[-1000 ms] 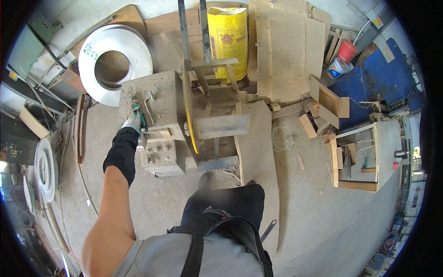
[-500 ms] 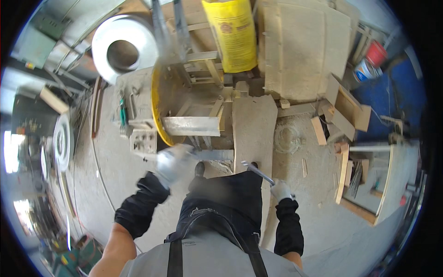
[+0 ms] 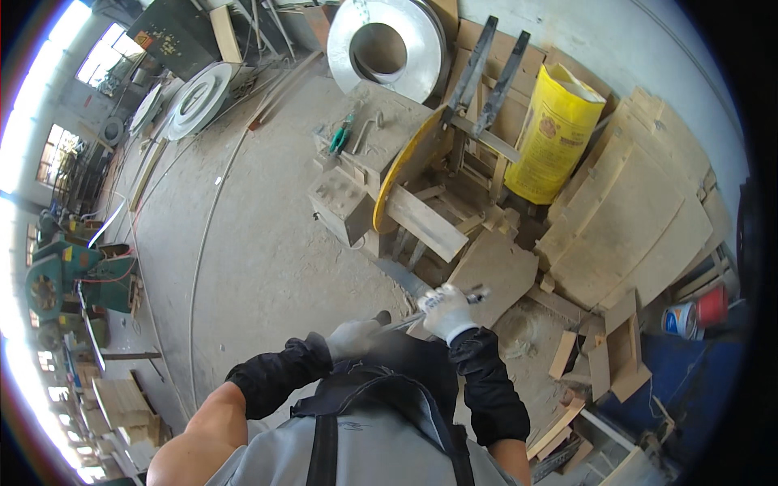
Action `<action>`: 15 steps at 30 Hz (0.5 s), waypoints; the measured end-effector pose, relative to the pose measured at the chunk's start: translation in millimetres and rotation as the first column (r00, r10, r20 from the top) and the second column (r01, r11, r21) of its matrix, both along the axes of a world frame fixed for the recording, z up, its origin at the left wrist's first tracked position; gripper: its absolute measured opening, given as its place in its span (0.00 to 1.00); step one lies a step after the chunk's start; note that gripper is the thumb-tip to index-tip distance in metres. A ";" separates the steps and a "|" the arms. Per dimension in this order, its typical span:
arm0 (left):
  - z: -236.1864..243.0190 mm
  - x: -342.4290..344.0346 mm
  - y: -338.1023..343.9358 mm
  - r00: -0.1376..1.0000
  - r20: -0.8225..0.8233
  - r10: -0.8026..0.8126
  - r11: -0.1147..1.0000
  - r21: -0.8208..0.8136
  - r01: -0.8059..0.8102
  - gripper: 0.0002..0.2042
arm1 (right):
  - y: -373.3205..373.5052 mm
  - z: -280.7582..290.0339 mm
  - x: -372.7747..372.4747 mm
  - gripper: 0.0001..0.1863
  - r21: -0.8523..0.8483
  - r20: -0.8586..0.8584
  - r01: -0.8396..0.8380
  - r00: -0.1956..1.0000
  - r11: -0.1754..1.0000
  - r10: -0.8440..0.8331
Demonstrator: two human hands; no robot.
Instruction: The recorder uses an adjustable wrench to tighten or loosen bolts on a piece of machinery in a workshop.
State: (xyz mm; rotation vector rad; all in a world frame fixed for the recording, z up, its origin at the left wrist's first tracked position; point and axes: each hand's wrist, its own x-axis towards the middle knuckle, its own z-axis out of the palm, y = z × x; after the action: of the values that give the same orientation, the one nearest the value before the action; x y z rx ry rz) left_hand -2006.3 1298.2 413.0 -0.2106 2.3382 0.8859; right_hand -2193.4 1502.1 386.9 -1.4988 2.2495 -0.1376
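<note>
Concrete floor (image 3: pixel 243 267), grey and dusty, carries everything, and the view has swung since a second ago: the steel coil (image 3: pixel 389 49) that stood at the upper left now sits at the top middle, and the yellow sack (image 3: pixel 555 138) has slid to the upper right. Pale wooden boards (image 3: pixel 640 219) lean along the floor's far right edge. Between coil and sack stands the dust-coated machine (image 3: pixel 381 162) with its yellow disc (image 3: pixel 405 166), and green-handled pliers (image 3: pixel 339 139) lie on its top, just where the left hand was reaching a second ago. That hand has since come off the machine and back to the body.

Both gloved hands now meet low in the middle of the picture, at the person's waist. A long metal tool (image 3: pixel 433 312), seemingly a wrench or bar, runs between them, well apart from the machine and above the flat board (image 3: pixel 494 271) on the floor. Half a second ago only the right hand (image 3: pixel 448 312) carried it, out at the person's right side. Now that hand is clamped around the upper end, fingers wrapped. The left hand (image 3: pixel 352 336) is closed at the lower end and seems to grip it too, though blur hides the fingers. So the pliers stay behind, and the bar is held two-handed, near the machine's base.
</note>
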 end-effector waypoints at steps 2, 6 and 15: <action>4.4 4.3 -8.2 0.941 0.088 0.326 0.927 0.167 -0.336 0.14 | -28.6 33.8 -14.8 0.13 -0.278 -0.086 -0.043 0.996 0.960 0.020; 13.2 -11.8 -15.1 0.637 0.067 0.768 0.531 0.489 -0.691 0.11 | -70.3 77.6 -30.9 0.17 -0.768 0.075 0.115 0.993 0.630 -0.089; -116.0 -57.6 -187.5 0.432 -0.261 0.863 0.503 0.507 -0.700 0.04 | -229.7 19.7 -103.2 0.09 -0.779 0.230 0.374 0.917 0.503 -0.326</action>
State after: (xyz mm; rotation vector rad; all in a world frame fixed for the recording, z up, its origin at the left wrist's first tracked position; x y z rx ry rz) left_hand -2064.0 1110.7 297.0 -1.1771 2.4334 1.9923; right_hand -2296.6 1272.4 406.7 -1.3019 2.5412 -1.5257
